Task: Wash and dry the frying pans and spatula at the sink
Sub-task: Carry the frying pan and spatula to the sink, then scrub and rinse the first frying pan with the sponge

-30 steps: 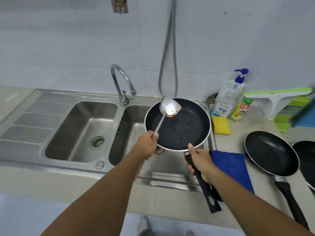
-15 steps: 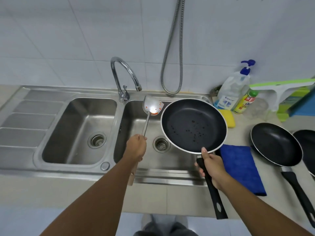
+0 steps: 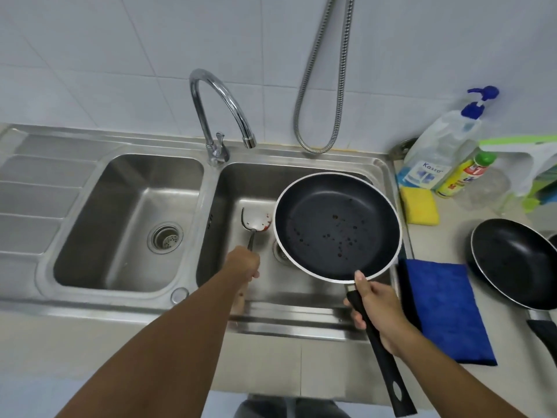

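Observation:
My right hand point(image 3: 376, 309) grips the black handle of a black frying pan point(image 3: 337, 224) with a pale rim and dark specks inside, held over the right basin point(image 3: 241, 188) of the steel double sink. My left hand point(image 3: 243, 265) holds a metal spatula point(image 3: 255, 219) by its handle; its blade, smeared with red sauce, is low inside the right basin, left of the pan. A second black frying pan point(image 3: 515, 260) lies on the counter at the right, and the edge of a third shows at the frame's right border.
A curved tap point(image 3: 220, 107) stands between the basins, a metal hose point(image 3: 328, 86) hangs on the wall. A blue cloth point(image 3: 443, 309) lies right of the sink. A yellow sponge point(image 3: 420, 205), a pump soap bottle point(image 3: 437, 149) and a yellow bottle point(image 3: 465, 175) stand behind.
The spatula has gone from the pan's rim leftward and down into the right basin. The pan has shifted right and lowered over the basin. The view has tilted down.

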Available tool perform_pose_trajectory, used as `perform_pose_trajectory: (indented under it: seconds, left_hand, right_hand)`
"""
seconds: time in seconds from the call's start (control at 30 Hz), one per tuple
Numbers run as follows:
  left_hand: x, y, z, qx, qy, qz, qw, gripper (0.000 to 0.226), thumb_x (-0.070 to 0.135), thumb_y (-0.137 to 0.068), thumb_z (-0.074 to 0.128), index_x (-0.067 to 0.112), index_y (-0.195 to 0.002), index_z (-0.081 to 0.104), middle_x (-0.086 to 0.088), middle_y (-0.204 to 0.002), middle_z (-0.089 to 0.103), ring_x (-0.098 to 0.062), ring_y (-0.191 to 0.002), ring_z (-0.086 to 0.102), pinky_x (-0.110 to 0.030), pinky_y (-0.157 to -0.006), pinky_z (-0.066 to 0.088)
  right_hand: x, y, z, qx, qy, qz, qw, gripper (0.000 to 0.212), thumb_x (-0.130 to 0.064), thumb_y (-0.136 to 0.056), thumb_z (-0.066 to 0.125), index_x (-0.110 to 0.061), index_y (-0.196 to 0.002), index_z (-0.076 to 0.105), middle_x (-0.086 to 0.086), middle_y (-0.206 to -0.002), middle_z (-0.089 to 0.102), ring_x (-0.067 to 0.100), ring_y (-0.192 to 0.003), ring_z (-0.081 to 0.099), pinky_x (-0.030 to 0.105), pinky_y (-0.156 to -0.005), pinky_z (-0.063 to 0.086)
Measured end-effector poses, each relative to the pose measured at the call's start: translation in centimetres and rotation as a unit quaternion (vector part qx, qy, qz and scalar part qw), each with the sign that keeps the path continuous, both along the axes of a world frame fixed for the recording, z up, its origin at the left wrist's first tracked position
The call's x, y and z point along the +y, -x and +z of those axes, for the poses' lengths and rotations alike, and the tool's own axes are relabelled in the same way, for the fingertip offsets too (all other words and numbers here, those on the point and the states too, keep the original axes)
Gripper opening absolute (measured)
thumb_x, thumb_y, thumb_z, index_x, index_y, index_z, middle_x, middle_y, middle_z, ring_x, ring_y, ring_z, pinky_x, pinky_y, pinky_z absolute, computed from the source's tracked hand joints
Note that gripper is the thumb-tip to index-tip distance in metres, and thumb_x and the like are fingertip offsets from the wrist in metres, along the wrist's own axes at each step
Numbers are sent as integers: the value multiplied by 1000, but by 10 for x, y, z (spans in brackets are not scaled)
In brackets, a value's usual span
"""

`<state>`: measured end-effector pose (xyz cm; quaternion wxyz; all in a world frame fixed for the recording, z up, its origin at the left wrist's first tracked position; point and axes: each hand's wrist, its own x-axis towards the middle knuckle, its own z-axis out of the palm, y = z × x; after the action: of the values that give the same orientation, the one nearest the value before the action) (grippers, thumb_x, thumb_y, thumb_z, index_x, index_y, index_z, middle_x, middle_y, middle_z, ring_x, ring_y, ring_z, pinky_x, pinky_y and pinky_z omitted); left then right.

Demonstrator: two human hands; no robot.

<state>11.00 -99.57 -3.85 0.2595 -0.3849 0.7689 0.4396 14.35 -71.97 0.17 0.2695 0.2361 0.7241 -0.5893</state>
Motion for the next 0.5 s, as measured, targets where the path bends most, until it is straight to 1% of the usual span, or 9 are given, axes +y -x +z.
perform_pose_trajectory:
  seconds: [0.03,0.1,0.17,0.2,0.23,0.3,0.4,0.43,0.5]
  left_hand:
    - [-2,3,-4,-6,7,1,1000,18,11,-103,42,0,-109,55,-21,-92,74,-25,-60,61,-29,-58,51]
    - [-7,8,-14,-12,18,3,1000,22,9,-101,44,-2,-112,59,-18,-85,75,-31,-79,72,-36,-76,59]
    - [-10,11,-23,-16,25,4,1000,27,9,-101,44,-4,-117,61,-13,-75,71,-30,-84,72,-37,-86,59]
    - [-11,12,-27,-20,27,2,999,28,9,-101,45,-5,-119,60,-13,-76,70,-29,-85,71,-38,-88,58]
    - [-11,12,-29,-26,28,0,999,28,10,-102,45,-5,-121,59,-14,-82,72,-29,-88,71,-38,-90,58]
    - [-11,13,-34,-36,30,-8,999,29,10,-103,47,-6,-124,58,-18,-99,75,-31,-98,73,-40,-94,58]
    - [-12,10,-41,-39,35,-16,999,29,12,-104,49,-6,-124,59,-20,-106,74,-32,-99,73,-41,-93,59]
    - [-13,9,-43,-38,33,-17,999,30,12,-104,48,-8,-122,60,-21,-106,73,-34,-99,74,-42,-90,60]
    - [-15,6,-48,-33,28,-26,999,32,12,-103,46,-11,-120,62,-22,-100,71,-40,-100,73,-41,-78,61]
  right_hand:
    - [-2,0,-1,-6,5,7,1000,51,-41,-105,51,8,-93,59,10,-61,61,18,-43,44,28,-40,36]
    - [-6,0,-2,-14,18,22,1000,41,-33,-103,58,7,-93,59,6,-58,58,16,-43,43,27,-41,36]
    - [-11,0,-3,-14,36,33,999,24,-17,-97,69,5,-95,58,8,-62,54,15,-45,42,25,-41,34]
    - [-13,0,-4,-16,39,42,998,18,-6,-93,72,4,-97,57,8,-62,51,15,-45,41,25,-41,34]
    - [-15,1,-4,-19,37,52,998,17,2,-91,71,3,-98,56,9,-59,48,15,-45,40,26,-42,34]
    - [-19,1,-3,-26,28,70,997,18,7,-91,68,2,-100,53,10,-56,47,16,-44,40,27,-43,37]
    - [-28,0,7,-57,19,80,995,21,-4,-96,66,-4,-111,52,16,-60,56,21,-41,49,30,-42,45]
    - [-31,1,10,-70,21,79,994,22,-8,-97,66,-8,-113,51,18,-64,59,22,-40,50,29,-41,45]
    - [-34,4,14,-84,21,75,993,22,-12,-96,66,-10,-112,52,14,-74,62,19,-38,46,25,-37,37]
